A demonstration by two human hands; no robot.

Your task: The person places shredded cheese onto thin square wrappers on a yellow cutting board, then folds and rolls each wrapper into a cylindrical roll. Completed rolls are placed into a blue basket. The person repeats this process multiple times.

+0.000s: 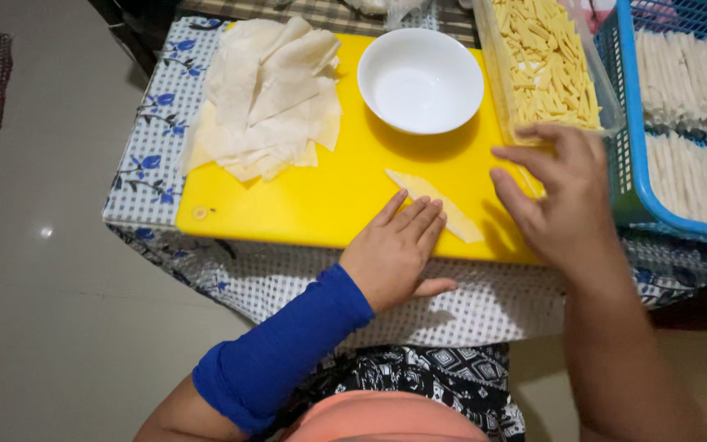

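Pastry strip (pale) under left fingers

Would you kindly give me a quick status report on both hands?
Left hand flat, fingertips on wrapper strip. Right hand open, reaching into clear tub of sticks. White bowl stands clear behind.

The left hand lies flat, palm down, fingers together and pointing far and slightly right, thumb stretched out to the right. A blue sleeve covers its forearm from wrist toward the elbow. The right hand is farther right, bare-armed, back up, fingers loosely curled and spread, pointing left.
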